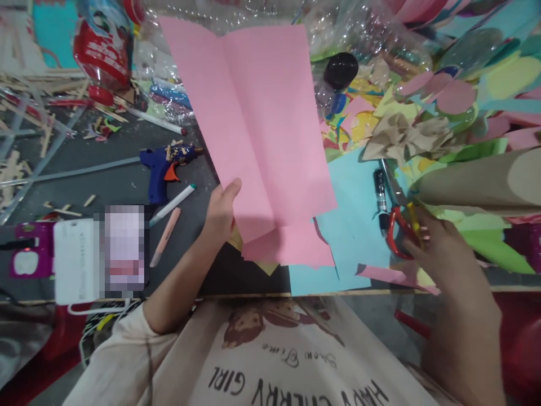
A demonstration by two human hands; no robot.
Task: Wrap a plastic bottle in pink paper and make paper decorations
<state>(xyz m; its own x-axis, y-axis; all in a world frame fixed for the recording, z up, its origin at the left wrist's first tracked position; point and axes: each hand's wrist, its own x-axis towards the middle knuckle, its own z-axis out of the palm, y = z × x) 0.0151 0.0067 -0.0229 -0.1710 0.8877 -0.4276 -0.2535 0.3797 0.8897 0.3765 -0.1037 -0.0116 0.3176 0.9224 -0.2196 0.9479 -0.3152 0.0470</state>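
My left hand [224,210] grips a creased sheet of pink paper [274,124] by its lower left edge, thumb on top. The sheet is raised, with a fold line running down it. Under its lower end lies another pink piece [296,245], above a light blue sheet [346,225]. On the right, my right hand [443,248] has its fingers curled at the handles of the scissors [397,223], red and yellow, blades pointing away from me. A black marker [381,194] lies just left of the blades.
A blue glue gun [158,172], a pale pen [173,204] and a pink marker [165,237] lie left. Farther left is a phone [124,248]. A brown paper roll [473,180], crumpled brown paper [408,138] and coloured scraps crowd the right. A red-labelled bottle [103,51] stands back left.
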